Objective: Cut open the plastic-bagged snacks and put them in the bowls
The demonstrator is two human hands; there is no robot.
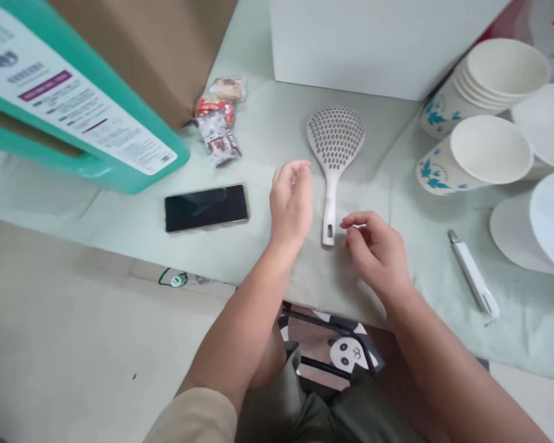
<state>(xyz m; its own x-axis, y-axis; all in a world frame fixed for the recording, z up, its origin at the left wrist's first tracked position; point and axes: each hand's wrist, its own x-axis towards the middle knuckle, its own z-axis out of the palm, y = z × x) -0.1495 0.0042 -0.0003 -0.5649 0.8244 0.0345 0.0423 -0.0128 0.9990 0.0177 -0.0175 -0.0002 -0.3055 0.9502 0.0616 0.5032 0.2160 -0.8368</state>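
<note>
A pale strainer ladle (337,136) lies flat on the cloth-covered table, its holed head pointing away from me and its handle toward me. To the left of the handle is my left hand (292,203), seen edge-on, with loosely curved fingers and nothing visible in it. My right hand (376,252) hovers near the handle's end on the right, thumb and fingers bent but apart, holding nothing. Neither hand appears to grip the ladle. Left of my left hand lies a phone (207,208) with a dark screen.
Small wrapped snacks (219,123) lie beside a brown box (152,49). A green-blue jug (166,157) stands at left, a white box (373,43) at the back. Paper cups (473,157), a white tub (517,231) and a white utility knife (473,274) are on the right.
</note>
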